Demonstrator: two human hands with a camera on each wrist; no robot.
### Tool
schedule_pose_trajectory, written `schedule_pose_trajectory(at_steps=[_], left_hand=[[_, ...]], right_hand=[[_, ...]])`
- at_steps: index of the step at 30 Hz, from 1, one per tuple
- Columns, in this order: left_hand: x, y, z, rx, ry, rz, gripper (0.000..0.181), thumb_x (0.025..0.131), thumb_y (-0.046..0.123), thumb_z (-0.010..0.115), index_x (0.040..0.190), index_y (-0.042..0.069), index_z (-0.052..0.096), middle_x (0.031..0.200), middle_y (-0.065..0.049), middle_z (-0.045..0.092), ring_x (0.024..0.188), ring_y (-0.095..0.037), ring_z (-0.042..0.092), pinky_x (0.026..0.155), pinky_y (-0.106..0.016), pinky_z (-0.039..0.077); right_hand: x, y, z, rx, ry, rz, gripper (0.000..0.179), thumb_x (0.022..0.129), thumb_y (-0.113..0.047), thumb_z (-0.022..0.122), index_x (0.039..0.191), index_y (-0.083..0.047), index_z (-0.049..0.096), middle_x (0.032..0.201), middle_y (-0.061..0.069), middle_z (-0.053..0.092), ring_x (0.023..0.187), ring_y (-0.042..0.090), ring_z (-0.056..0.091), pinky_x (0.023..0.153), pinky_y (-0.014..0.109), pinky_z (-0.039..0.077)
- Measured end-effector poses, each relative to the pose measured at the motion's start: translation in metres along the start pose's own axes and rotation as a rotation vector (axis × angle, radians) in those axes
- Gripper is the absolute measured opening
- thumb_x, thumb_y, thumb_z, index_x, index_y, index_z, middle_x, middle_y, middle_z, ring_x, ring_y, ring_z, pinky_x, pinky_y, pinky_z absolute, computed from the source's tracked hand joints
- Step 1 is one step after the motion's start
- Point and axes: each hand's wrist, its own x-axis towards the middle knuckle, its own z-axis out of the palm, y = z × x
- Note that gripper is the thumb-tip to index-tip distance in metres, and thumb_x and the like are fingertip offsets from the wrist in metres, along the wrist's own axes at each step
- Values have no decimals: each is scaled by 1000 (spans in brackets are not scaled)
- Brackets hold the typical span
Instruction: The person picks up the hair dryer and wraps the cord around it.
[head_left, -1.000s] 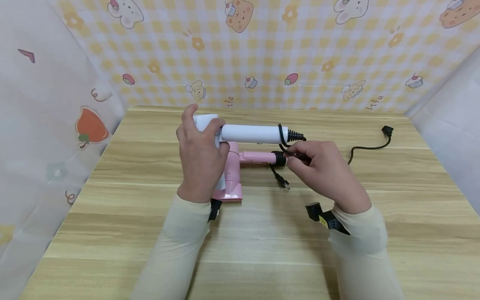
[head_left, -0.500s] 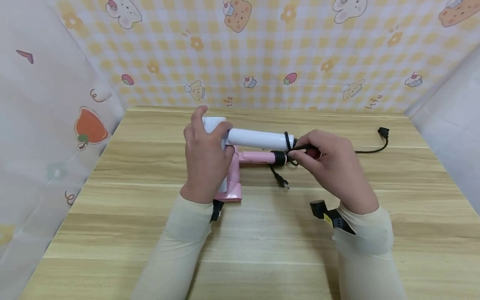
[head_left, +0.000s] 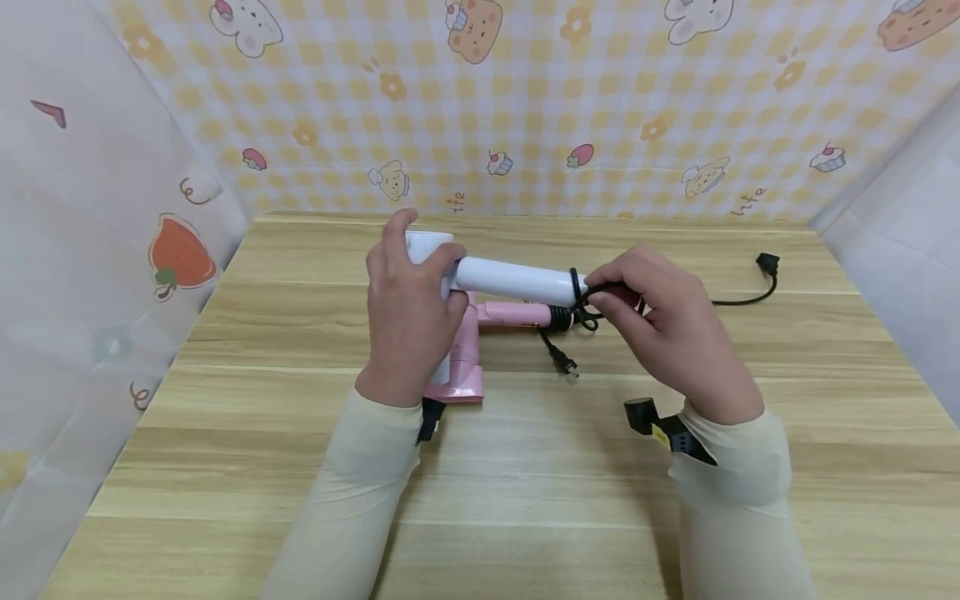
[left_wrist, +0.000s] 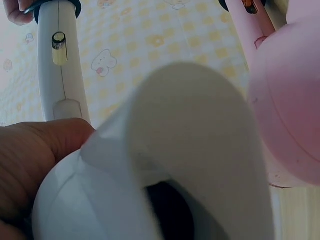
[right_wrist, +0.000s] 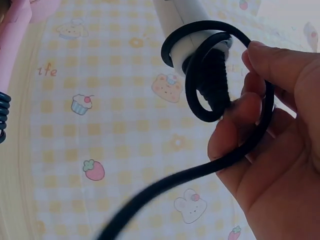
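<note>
Sleeves (head_left: 341,492) lie at seven and four o'clock over the wooden bench (head_left: 525,492). Next is a pink hair dryer (head_left: 467,346) near the middle, its handle toward three o'clock, with a black pronged plug (head_left: 562,362) beside it at four o'clock.

Past that, at nine o'clock, the left hand (head_left: 408,321) grips the head of a white hair dryer (head_left: 517,282), whose handle points to three o'clock. There the right hand (head_left: 678,329) pinches a black cord (right_wrist: 170,181) looped round the handle's end.

The white shell looks hard and slick, and I guess the head is the heavy part, so a full grip there seems best. A drop might crack it. The cord seems bendy but springy: pinch it close to the loop, and go easy on the ribbed neck (right_wrist: 212,80).

Farther off, another plug (head_left: 767,264) sits just before three o'clock. Checked cloth (head_left: 525,125) stands at twelve.
</note>
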Motion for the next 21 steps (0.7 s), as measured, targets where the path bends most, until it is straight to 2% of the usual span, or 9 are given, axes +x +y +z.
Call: schedule_pose_trajectory(at_steps=[8,17,21], left_hand=[[0,3,-1,-14,-10,28,36,71,-1,78,103,14,76,144,-20,38,106,-51,44,83,-56,47],[0,2,-2,-29,5,39,36,69,-1,80,102,13,76,144,-20,39,106,-50,45,84,-55,46],[0,2,-2,-46,11,64,36,68,-2,80,100,14,75,144,-19,39,105,-49,46,84,-54,46]], right_hand=[[0,2,-1,-20,44,91,18,85,0,75,101,-5,71,85,-6,61,70,9,50,62,20,38],[0,4,-1,-11,63,80,16,89,0,70,104,-7,71,92,-5,66,79,5,57,65,19,44],[0,6,1,4,72,118,16,89,-2,70,105,-5,72,93,-3,68,78,5,60,68,18,47]])
